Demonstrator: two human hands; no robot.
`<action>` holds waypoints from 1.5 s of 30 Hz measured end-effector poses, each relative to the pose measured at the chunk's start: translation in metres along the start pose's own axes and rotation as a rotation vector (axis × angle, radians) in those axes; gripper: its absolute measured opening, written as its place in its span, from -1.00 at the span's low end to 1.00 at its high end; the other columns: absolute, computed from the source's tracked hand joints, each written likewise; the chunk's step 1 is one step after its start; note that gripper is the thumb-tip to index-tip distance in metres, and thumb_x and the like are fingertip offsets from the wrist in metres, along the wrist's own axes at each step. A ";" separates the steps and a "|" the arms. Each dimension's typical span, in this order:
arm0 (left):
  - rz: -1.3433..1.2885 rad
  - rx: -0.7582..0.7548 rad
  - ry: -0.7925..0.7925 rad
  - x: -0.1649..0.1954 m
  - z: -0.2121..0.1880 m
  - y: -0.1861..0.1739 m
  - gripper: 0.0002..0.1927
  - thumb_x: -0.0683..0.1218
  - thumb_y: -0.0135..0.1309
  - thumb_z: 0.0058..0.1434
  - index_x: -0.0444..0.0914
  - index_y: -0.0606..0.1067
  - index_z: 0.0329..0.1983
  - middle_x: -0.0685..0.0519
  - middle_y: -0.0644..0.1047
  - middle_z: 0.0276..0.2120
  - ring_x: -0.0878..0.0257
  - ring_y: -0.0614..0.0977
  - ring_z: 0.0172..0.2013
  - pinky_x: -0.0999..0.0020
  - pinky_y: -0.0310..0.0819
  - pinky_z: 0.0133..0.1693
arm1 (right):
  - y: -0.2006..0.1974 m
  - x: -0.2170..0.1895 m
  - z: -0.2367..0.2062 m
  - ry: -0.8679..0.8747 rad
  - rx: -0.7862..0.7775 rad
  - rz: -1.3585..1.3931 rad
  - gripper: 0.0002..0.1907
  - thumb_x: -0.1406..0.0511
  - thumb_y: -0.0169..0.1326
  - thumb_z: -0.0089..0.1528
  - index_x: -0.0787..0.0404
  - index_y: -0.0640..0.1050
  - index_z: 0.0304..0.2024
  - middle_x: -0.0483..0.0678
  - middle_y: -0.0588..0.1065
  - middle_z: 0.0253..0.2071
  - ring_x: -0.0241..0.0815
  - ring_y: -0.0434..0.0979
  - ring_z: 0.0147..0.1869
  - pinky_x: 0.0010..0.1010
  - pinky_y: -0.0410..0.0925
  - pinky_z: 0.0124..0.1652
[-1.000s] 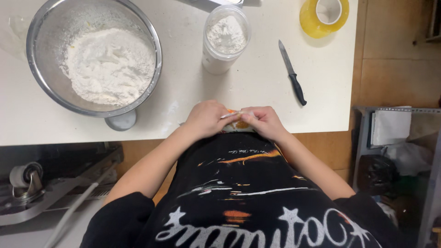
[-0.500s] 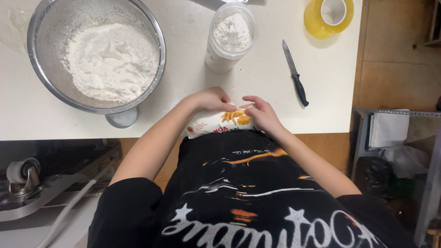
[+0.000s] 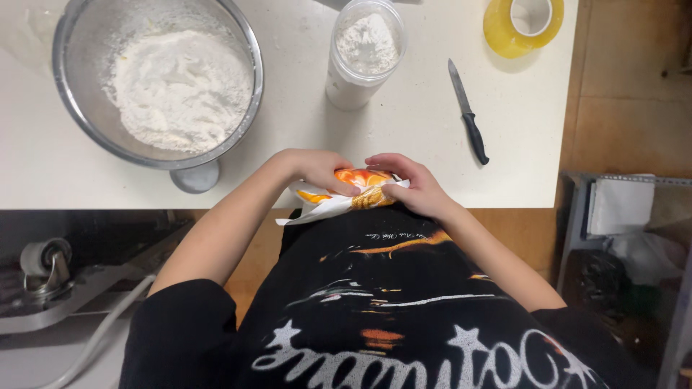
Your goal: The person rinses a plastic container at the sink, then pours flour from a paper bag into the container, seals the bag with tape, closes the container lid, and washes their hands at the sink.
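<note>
Both hands hold a small white packet with orange and yellow print (image 3: 344,193) at the front edge of the white counter (image 3: 303,122), close to my body. My left hand (image 3: 317,168) pinches the packet's top from the left. From the right, my right hand (image 3: 409,184) grips the same packet with thumb and fingers. A steel bowl of white flour (image 3: 162,79) stands at the back left. Between the bowl and a knife stands a clear jar of white powder (image 3: 362,52).
A black-handled knife (image 3: 468,112) lies on the counter to the right. A yellow tape roll (image 3: 524,25) sits at the far right corner. A small grey lid (image 3: 196,176) lies by the bowl. To the right, below the counter, stands a shelf with white cloth (image 3: 620,209).
The packet has come more into view between my hands, and both hands have shifted slightly along its top. The other items on the counter have stayed put.
</note>
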State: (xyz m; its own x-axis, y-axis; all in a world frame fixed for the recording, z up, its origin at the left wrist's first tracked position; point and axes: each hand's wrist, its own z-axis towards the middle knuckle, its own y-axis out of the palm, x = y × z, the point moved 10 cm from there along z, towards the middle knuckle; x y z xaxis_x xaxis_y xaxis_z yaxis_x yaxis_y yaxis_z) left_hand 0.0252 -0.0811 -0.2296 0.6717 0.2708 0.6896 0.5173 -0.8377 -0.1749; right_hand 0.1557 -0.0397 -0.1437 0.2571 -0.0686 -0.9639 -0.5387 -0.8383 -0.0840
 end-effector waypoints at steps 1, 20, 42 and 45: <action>-0.095 -0.007 0.024 0.004 -0.003 0.001 -0.19 0.43 0.13 0.01 -0.23 0.51 0.12 -0.05 0.64 -0.09 0.18 0.64 -0.07 0.30 0.48 -0.02 | 0.000 -0.002 0.002 -0.015 -0.004 0.002 -0.47 0.44 0.03 0.22 0.29 0.41 0.27 0.05 0.49 0.24 -0.14 0.48 0.33 -0.28 0.32 0.31; -0.822 0.583 0.066 -0.041 -0.041 0.042 -0.40 0.14 0.21 0.16 -0.29 0.53 0.17 0.00 0.62 0.03 0.27 0.59 0.04 0.35 0.39 0.12 | 0.009 0.059 0.077 0.010 -0.086 -0.136 -0.59 0.40 0.19 0.19 0.28 0.57 0.12 0.03 0.60 0.07 -0.18 0.51 0.22 -0.33 0.32 0.20; -2.029 1.376 0.649 -0.253 -0.238 0.089 -0.50 0.07 -0.02 0.38 -0.35 0.42 0.23 -0.15 0.60 0.00 0.07 0.67 -0.07 0.12 0.58 -0.01 | 0.139 -0.163 0.201 -0.289 -0.223 -0.058 -0.81 0.44 0.04 0.31 0.31 0.60 -0.05 -0.02 0.62 -0.06 -0.22 0.60 0.10 -0.39 0.41 0.15; -1.971 1.337 0.569 -0.291 -0.270 0.071 -0.48 0.04 -0.01 0.39 -0.37 0.37 0.28 -0.15 0.59 0.04 0.08 0.66 -0.03 0.13 0.57 0.01 | 0.198 -0.211 0.271 -0.339 -0.279 -0.176 -0.81 0.39 0.11 0.32 0.31 0.58 -0.02 -0.05 0.59 -0.06 -0.28 0.56 0.06 -0.45 0.40 0.08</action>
State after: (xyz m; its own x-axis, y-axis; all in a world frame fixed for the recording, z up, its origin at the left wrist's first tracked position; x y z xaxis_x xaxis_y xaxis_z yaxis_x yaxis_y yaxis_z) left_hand -0.2770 -0.3474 -0.2531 -0.8034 -0.2618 0.5348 0.1571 0.7731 0.6145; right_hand -0.2227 -0.0446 -0.0253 0.0235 0.2287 -0.9732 -0.2620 -0.9381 -0.2267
